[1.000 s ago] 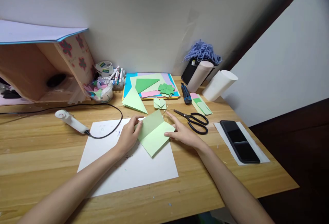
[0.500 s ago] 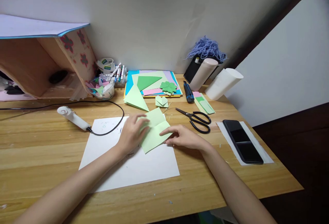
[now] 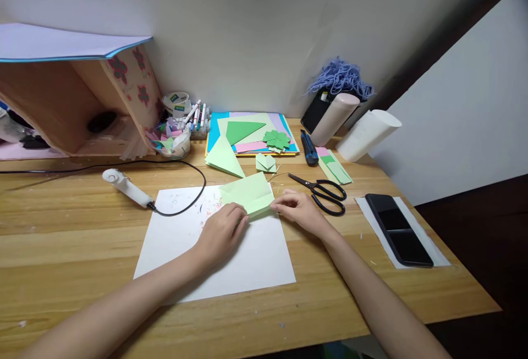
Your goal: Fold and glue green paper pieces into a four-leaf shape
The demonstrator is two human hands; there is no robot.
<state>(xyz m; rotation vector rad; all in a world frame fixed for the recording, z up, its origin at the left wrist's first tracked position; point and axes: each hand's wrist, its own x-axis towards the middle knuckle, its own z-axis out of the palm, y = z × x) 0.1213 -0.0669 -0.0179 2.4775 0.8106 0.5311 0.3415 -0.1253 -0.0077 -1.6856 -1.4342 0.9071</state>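
Note:
A light green sheet of folding paper (image 3: 246,188) lies over the upper right of a white paper sheet (image 3: 231,271), its near edge bent up along a crease. My left hand (image 3: 225,231) is closed at the near left part of that edge, fingers bent and thumb alongside. At the right corner my right hand (image 3: 297,211) pinches the green paper between thumb and fingertips. Just beyond it sit a small folded green heart (image 3: 265,163) and a folded light green triangle (image 3: 223,157). Black-handled scissors (image 3: 325,191) lie right of my right hand.
A white corded tool (image 3: 127,187) lies left, its cable looping toward the white sheet. Behind are a tub of paper scraps (image 3: 175,144), markers (image 3: 198,114) and stacked coloured paper (image 3: 212,133). A utility knife (image 3: 309,148), paper roll (image 3: 368,134) and phone (image 3: 398,229) stand or lie right.
The green paper has turned so its near edge faces me, and that edge is now bent up. My left hand has moved nearer and right, onto the edge; my right hand now pinches the corner.

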